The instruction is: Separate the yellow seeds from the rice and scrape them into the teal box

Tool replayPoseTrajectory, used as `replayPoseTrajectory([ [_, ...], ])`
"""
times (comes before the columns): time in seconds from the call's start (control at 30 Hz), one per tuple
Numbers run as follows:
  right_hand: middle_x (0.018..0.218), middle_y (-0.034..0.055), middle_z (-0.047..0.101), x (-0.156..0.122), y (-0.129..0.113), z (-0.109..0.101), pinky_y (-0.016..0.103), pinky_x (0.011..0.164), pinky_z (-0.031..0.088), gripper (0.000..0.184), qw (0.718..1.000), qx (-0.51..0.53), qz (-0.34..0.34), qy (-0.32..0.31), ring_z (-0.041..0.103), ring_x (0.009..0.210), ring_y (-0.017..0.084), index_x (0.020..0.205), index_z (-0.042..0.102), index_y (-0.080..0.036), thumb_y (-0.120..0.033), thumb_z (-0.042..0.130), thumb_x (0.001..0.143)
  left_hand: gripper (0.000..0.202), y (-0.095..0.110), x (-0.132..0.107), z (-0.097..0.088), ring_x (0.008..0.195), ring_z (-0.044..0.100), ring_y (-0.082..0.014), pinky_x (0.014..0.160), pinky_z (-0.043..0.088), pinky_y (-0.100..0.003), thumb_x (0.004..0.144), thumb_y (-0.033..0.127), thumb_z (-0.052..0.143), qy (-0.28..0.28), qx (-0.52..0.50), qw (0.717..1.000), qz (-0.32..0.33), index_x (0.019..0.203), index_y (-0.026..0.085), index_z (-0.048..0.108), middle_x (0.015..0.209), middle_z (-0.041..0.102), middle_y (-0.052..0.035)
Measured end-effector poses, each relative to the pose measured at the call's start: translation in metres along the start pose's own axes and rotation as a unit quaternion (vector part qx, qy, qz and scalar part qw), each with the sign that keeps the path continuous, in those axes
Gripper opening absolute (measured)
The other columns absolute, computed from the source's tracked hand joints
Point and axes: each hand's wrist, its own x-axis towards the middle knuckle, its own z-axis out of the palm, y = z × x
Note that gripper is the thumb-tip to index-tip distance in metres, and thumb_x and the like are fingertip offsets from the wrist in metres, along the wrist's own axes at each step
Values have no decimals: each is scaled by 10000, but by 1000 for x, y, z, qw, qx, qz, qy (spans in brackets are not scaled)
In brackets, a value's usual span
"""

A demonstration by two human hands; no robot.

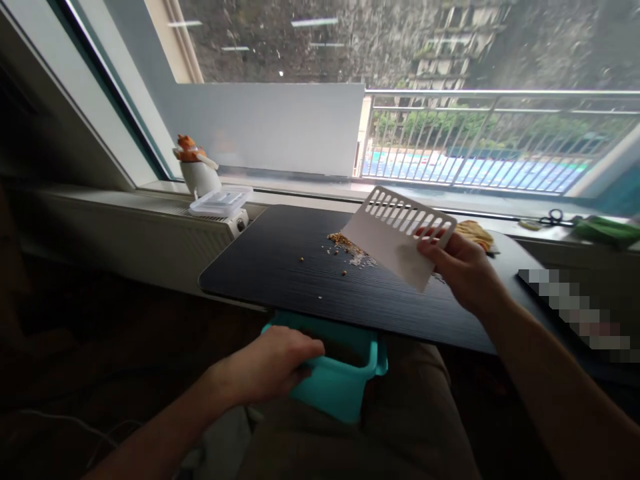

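Observation:
My right hand [463, 270] grips a white plastic scraper [395, 235] with slots along its top edge, held tilted over the dark table [280, 267]. The scraper's lower edge sits next to a small pile of brown crumbs [345, 244], with a few stray bits scattered to the left. My left hand [273, 363] is closed on the rim of a teal bin [335, 380], which hangs just under the table's front edge, above my lap.
A white cup with an orange figure [196, 167] and a clear plastic box [220, 201] stand on the window sill at the left. A yellow cloth [474, 233], scissors [553, 217] and a green item [605, 230] lie at the right. A blurred flat object [575, 307] rests on the table's right.

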Motion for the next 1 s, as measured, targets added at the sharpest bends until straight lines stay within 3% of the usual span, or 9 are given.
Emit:
replayPoseTrajectory([
  [0.1,802,26,713,-17,8,-31,312,632,526,346,998,-59,9,34,651,713,188,951,728,-217,-453,781,704,67,7,-2,-1,952,684,-237,783,460,-285,887,177,625,9,7,1000,16,924,230,606,974,716,-5],
  [0.17,799,23,712,-27,17,-39,311,649,523,384,997,-70,17,29,648,719,187,946,715,-207,-481,787,687,71,11,-6,-2,952,682,-239,782,457,-285,883,167,617,17,15,1000,21,914,226,595,975,713,-10],
  [0.4,816,30,725,-53,39,-27,336,709,530,455,997,-17,75,10,659,753,210,924,716,-212,-550,810,635,106,14,-22,-8,921,678,-221,785,456,-287,862,131,608,33,34,999,20,910,223,587,943,698,1],
  [0.63,907,47,762,-78,20,-31,322,678,545,424,978,53,175,-98,698,793,232,1010,739,-231,-511,814,700,105,5,-26,-3,938,669,-214,809,450,-291,880,150,590,26,12,1000,4,947,231,592,960,692,5],
  [0.7,911,43,763,-74,14,-19,320,676,549,427,983,62,154,-76,698,792,228,1021,731,-237,-501,814,694,117,1,-33,-4,950,669,-214,821,451,-293,874,146,581,27,7,1000,-10,952,233,593,972,694,5],
  [0.8,792,21,729,-61,13,18,306,629,533,424,993,59,95,-44,672,720,209,943,708,-226,-492,828,636,164,-10,-52,-6,962,674,-218,822,461,-295,850,130,561,33,7,999,-41,969,235,600,997,702,-2],
  [1.0,721,-4,665,-42,20,109,304,595,486,363,989,58,36,-128,603,634,175,934,637,-233,-498,714,699,206,-37,-86,-10,1011,680,-261,864,479,-352,807,100,515,45,24,994,-98,954,215,603,1025,719,-48],
])
